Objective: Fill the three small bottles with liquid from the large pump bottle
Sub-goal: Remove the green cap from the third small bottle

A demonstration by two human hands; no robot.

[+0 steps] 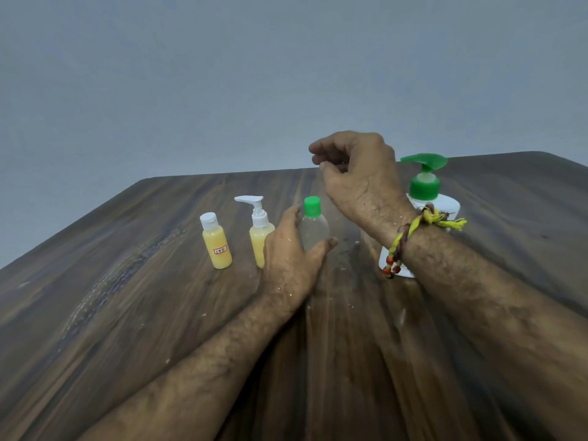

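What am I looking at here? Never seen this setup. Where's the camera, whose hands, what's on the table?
No robot: a person's bare hands, filmed by one wide-angle camera worn on the head, looking down. On the wooden table stand two small bottles with yellow liquid, a flip-cap one and a small pump one. The left hand grips a clear small bottle with a green cap, which looks empty. The right hand hovers above it, fingers loosely curled, holding nothing. Behind that wrist stands the large white pump bottle.
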